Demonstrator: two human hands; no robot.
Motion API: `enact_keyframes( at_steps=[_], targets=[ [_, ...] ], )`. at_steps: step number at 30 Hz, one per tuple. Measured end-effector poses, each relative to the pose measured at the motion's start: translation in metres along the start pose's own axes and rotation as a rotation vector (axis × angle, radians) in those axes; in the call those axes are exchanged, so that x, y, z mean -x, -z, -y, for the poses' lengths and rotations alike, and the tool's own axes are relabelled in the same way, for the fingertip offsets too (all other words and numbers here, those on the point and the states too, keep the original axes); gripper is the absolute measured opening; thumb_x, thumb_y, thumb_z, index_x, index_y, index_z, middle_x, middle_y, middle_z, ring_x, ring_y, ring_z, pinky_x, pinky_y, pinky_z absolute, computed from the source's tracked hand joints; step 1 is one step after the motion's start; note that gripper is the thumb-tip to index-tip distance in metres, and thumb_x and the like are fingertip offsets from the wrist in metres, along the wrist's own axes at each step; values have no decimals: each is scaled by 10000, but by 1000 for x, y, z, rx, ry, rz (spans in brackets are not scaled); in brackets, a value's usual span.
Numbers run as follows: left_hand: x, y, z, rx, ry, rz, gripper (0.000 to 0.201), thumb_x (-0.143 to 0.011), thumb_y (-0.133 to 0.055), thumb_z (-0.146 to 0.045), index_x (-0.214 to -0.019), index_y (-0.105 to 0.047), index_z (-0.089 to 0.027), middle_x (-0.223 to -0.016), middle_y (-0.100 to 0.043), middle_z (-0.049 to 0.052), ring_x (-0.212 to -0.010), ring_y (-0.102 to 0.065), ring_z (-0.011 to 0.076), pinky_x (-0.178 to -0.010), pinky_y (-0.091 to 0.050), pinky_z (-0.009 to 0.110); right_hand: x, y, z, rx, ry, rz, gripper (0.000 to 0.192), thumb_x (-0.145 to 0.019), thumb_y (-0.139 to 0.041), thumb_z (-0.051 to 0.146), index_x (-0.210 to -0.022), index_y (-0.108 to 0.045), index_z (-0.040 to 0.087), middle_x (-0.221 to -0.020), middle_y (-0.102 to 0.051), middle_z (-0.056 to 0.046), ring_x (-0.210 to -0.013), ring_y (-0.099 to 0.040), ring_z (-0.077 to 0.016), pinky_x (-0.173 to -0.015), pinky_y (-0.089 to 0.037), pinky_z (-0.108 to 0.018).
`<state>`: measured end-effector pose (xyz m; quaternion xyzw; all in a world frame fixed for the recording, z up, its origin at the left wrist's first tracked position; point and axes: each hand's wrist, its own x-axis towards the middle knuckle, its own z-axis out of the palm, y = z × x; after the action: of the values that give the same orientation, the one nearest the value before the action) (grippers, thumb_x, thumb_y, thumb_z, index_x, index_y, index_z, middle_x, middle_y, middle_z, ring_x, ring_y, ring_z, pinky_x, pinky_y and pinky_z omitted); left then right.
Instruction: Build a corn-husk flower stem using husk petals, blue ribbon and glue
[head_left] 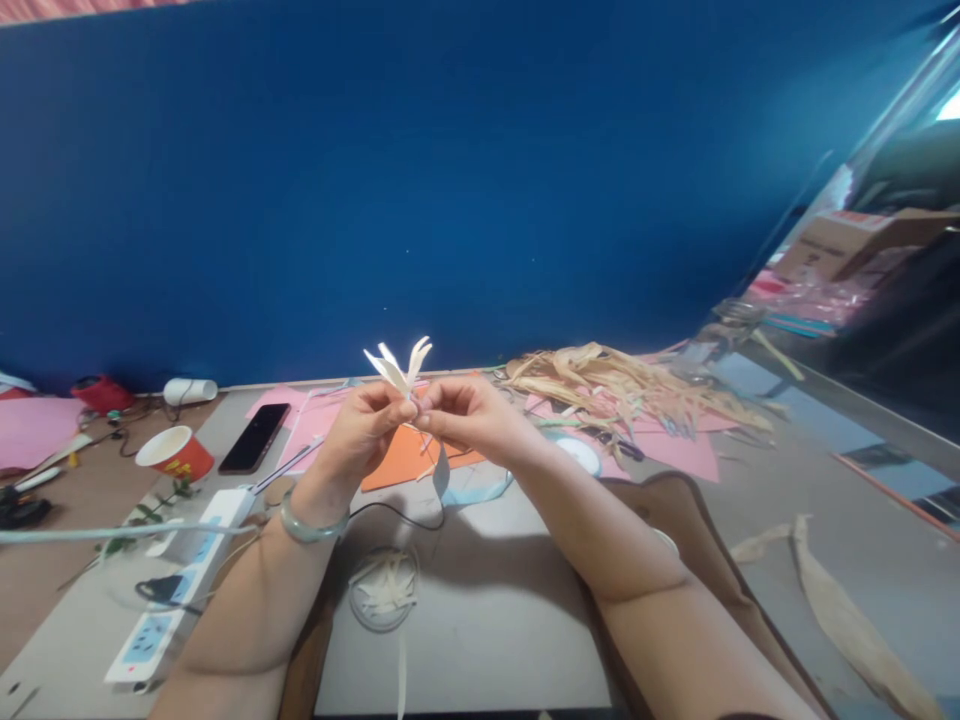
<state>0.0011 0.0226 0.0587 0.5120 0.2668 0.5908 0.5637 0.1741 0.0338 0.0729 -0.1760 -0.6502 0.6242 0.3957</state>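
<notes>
My left hand (361,430) and my right hand (463,414) meet above the grey table (487,610). Together they pinch a small bundle of pale, pointed husk petals (399,366) that fans upward from my fingertips. A pale strip hangs down from the bundle under my right hand. A green bangle (309,524) circles my left wrist. Below my hands a clear round dish (384,590) holds several more pale cut strips.
A heap of dried husks (622,385) lies at the back right on pink paper (679,450). Orange paper (405,455), a black phone (254,437), a red paper cup (177,452) and a white power strip (184,575) sit to the left. A long husk (847,620) lies right.
</notes>
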Motion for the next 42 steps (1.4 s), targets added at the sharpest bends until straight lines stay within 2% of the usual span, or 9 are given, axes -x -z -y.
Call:
enact_keyframes(
  at_steps=[8,13,18,23,25,29,31,36,42],
  targets=[
    [2,-2,-6,-54,41,-69,324,-535,-932,-354,-558,-670,-166,-581,-649,-7,-577,-573,96,-615,-472,233,2,-3,1,107,16,-58,242,-788,-760,335,-753,-636,129,-583,-500,48,-481,-361,-39,-417,-245,-189],
    [3,0,-6,-76,88,-88,346,-505,-941,-375,-605,-694,-155,-589,-654,2,-575,-579,101,-599,-468,232,1,-4,-2,121,-2,-67,235,-786,-753,332,-764,-630,133,-566,-491,55,-470,-359,-40,-421,-254,-189],
    [4,0,-5,-111,45,-112,320,-556,-920,-343,-591,-660,-159,-579,-623,-13,-582,-561,98,-602,-460,236,0,-6,-4,131,4,-88,255,-797,-742,358,-752,-620,137,-565,-490,56,-461,-351,-37,-418,-248,-193],
    [3,-4,1,-85,26,-220,315,-554,-923,-308,-599,-652,-153,-580,-616,-24,-577,-555,89,-606,-454,232,-2,-5,-10,138,5,-110,256,-825,-723,361,-753,-607,145,-587,-512,48,-482,-379,-41,-430,-268,-190],
    [2,-5,1,-68,10,-192,292,-565,-921,-310,-653,-689,-155,-609,-636,-16,-603,-572,96,-631,-467,237,-2,-2,-11,95,-5,-71,261,-846,-708,368,-752,-596,152,-560,-485,61,-463,-360,-38,-419,-260,-187],
    [2,-2,-3,-39,11,51,341,-630,-880,-418,-827,-765,-164,-789,-717,58,-770,-649,175,-724,-513,293,-3,4,-8,-42,-54,24,260,-833,-732,354,-755,-571,164,-544,-451,78,-440,-342,-34,-394,-232,-178],
    [2,0,-5,-41,30,111,324,-678,-845,-441,-827,-778,-162,-819,-726,81,-823,-663,203,-753,-523,316,-4,5,-6,-103,-78,59,262,-811,-755,340,-758,-568,164,-549,-434,84,-436,-332,-30,-387,-222,-174],
    [1,3,-4,-17,52,76,251,-676,-853,-409,-730,-777,-176,-709,-698,49,-731,-653,170,-719,-522,291,-7,4,-8,-165,-115,82,313,-763,-791,354,-708,-549,163,-546,-430,84,-429,-345,-31,-375,-230,-174],
    [-1,1,-6,-47,67,-6,280,-624,-889,-361,-616,-699,-155,-689,-654,20,-683,-606,125,-686,-497,252,-4,3,-8,5,-47,-14,246,-781,-778,337,-741,-616,155,-573,-512,62,-437,-391,-34,-386,-293,-177]
  ],
)
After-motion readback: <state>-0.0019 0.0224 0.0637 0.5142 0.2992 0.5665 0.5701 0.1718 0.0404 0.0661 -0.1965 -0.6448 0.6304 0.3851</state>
